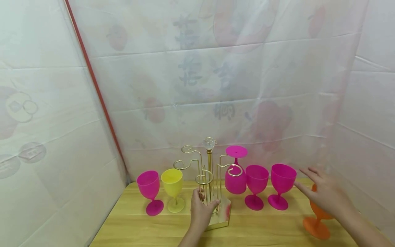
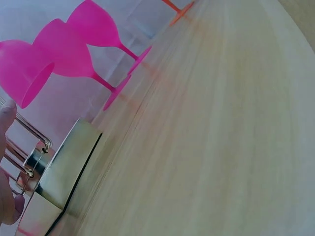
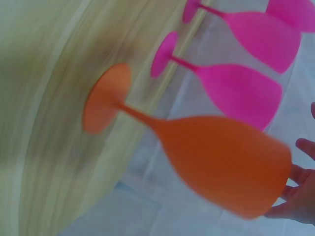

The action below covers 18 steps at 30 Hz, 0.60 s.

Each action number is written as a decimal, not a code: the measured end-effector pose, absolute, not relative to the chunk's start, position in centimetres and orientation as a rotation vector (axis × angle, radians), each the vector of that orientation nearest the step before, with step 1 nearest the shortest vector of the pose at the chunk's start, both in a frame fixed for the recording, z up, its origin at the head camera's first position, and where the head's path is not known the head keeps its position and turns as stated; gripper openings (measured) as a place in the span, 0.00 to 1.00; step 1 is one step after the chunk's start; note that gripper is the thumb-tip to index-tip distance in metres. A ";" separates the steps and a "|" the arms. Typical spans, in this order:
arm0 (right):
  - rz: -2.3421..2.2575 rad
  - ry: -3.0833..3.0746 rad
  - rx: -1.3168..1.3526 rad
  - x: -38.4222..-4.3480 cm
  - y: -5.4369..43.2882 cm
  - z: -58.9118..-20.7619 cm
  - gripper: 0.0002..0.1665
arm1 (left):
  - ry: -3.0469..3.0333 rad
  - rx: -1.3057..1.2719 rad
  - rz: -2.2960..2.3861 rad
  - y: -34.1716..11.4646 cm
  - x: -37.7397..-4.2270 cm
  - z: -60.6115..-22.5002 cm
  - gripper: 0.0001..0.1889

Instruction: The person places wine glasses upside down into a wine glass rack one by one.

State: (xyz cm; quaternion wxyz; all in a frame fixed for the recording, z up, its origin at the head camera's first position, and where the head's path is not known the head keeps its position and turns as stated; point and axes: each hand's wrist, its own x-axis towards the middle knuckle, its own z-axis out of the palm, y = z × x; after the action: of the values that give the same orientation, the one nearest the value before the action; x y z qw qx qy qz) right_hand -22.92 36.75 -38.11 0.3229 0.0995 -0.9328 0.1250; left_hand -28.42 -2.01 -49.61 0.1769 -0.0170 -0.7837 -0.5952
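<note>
A gold wire goblet rack (image 1: pixel 210 161) with curled hooks, a clear ball on top and a gold angular base (image 2: pixel 74 162) stands on the table. My left hand (image 1: pixel 200 210) grips its lower rods, thumb on one side and fingers on the other. One pink goblet (image 1: pixel 236 181) hangs upside down on the rack's right side. My right hand (image 1: pixel 328 192) has its fingers spread, over an upright orange goblet (image 3: pixel 221 157). In the right wrist view its fingers (image 3: pixel 300 194) are right by the goblet's rim, not curled round it.
Right of the rack, two pink goblets (image 1: pixel 257 180) (image 1: pixel 282 178) stand upright. To the left are another pink goblet (image 1: pixel 149 185) and a yellow goblet (image 1: pixel 172 185), both upright. A pale printed curtain (image 1: pixel 191 85) encloses the wooden table (image 1: pixel 129 219) behind and at the sides.
</note>
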 end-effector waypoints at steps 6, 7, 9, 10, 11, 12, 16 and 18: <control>0.111 -2.611 0.104 -22.9 38.5 -38.4 0.44 | -2.213 -0.028 -1.633 -1.8 -28.3 -49.6 0.34; 0.120 -2.650 0.085 -22.8 38.7 -38.4 0.45 | -2.214 -0.021 -1.627 -1.7 -28.3 -49.6 0.34; 0.145 -2.714 0.067 -22.9 39.0 -38.6 0.47 | -2.222 0.001 -1.624 -1.6 -28.3 -49.6 0.34; 0.169 -2.739 0.061 -22.9 39.1 -38.7 0.49 | -2.225 0.010 -1.619 -1.6 -28.3 -49.7 0.34; 0.183 -2.762 0.060 -23.0 39.2 -38.8 0.49 | -2.230 0.022 -1.620 -1.5 -28.3 -49.7 0.34; 0.199 -2.781 0.060 -23.0 39.3 -38.9 0.50 | -2.233 0.028 -1.618 -1.5 -28.3 -49.7 0.34; 0.215 -2.833 0.048 -23.3 39.7 -39.5 0.53 | -2.245 0.043 -1.612 -1.3 -28.4 -49.8 0.33; 0.208 -2.849 0.036 -23.3 39.9 -39.7 0.53 | -2.253 0.044 -1.608 -1.2 -28.4 -49.9 0.34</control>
State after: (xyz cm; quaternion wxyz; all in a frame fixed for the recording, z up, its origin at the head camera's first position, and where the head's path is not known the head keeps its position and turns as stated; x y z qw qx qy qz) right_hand -23.34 39.89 -39.70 0.1417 0.0124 -0.9872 0.0720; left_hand -28.40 -1.23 -49.87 0.1858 0.0157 -0.7997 -0.5707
